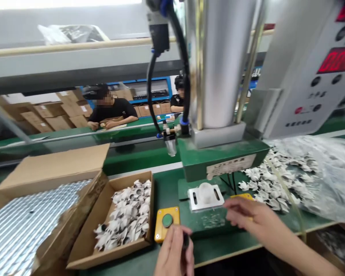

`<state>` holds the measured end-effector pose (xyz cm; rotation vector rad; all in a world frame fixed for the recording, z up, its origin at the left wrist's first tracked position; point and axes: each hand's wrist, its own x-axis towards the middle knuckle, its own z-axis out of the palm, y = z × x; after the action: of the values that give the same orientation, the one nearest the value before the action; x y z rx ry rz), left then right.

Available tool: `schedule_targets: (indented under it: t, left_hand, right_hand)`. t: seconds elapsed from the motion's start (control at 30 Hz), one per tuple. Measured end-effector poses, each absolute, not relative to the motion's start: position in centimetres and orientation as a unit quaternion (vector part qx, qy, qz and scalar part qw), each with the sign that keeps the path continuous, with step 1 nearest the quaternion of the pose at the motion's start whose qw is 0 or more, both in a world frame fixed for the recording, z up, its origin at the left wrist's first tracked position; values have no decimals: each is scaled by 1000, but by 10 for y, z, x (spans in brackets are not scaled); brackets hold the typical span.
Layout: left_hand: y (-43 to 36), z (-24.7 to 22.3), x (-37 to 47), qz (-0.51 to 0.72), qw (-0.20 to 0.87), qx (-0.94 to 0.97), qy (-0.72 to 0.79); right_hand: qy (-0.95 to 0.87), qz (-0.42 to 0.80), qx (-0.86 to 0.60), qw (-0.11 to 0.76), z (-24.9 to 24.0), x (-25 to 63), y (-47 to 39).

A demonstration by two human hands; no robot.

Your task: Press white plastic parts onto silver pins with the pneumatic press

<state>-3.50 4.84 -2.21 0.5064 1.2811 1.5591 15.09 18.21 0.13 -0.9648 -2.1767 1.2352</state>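
Observation:
At the bottom middle my left hand [172, 251] is closed around a small dark round part [185, 240], mostly covered by the fingers. Just above it sits a yellow button box [158, 230] with a green push button [167, 220]. My right hand [245, 214] hovers to the right of the press base, slightly blurred, its fingers loosely bent and apart with nothing visible in them. Behind it a second yellow box [248, 196] is partly hidden. Between the hands, a white fixture plate [194, 205] with a round whitish holder [206, 193] lies beneath the press head [224, 157].
Left stands a cardboard box [110, 255] of white and dark parts, beside a carton of metal tubes [46, 209]. White pointed pieces [271, 184] and clear plastic [333, 176] lie right. A control panel [310, 76] overhangs. Across the line a person [115, 109] works.

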Motion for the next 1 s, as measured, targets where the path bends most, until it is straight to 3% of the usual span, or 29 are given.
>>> schedule_targets:
  t: [0.17,0.4,0.63,0.8,0.9,1.0]
  left_hand:
    - [118,25,-11,739,536,146,382]
    - [158,38,5,761,564,134,291]
    - [164,38,13,760,585,116,257]
    - [152,35,3,762,551,122,317]
    - [129,29,-6,783,475,131,379]
    - [106,21,-12,797,393,127,441]
  right_hand:
    - [-861,138,-437,219,-19,189,263]
    - [-893,15,-408,187,-40,154,331]
    - [-902,-26,-392,180,-59,151,341]
    - [-889,-27,-401,221,-37,178,294]
    - [-867,36,-394,302,-12,184,248]
    - [-879,129,-352,296,7,165,216]
